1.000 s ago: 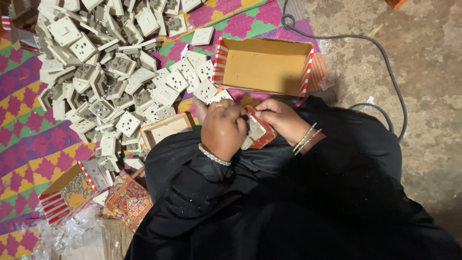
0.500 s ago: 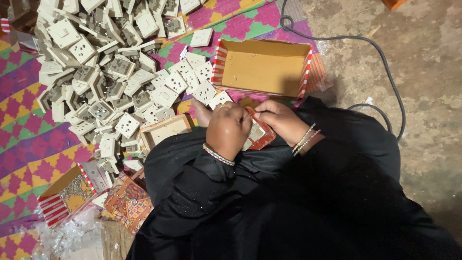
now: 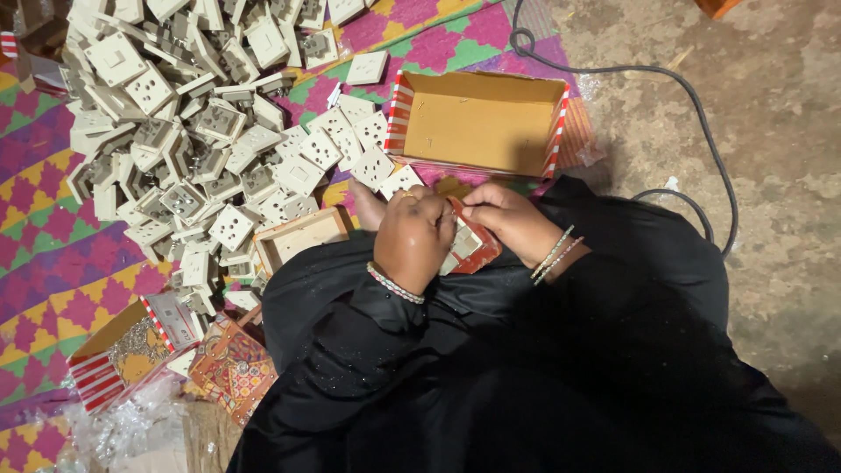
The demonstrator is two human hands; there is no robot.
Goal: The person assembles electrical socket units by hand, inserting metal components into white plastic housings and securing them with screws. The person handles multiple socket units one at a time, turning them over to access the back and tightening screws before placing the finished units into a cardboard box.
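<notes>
Both grips clenched on small red box (image 3: 473, 248), contents mostly hidden by left hand (image 3: 413, 241), right hand (image 3: 511, 219).

We grip a small red-and-white striped cardboard packet (image 3: 469, 245) in our left hand (image 3: 413, 238) and right hand (image 3: 510, 219), beside a heap of white plastic switch sockets (image 3: 193, 140).

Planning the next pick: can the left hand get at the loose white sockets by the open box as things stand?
Probably yes. The sockets lie uncovered just beyond the left hand, nothing between; but that hand and the right hand both hold a small red-edged box.
</notes>
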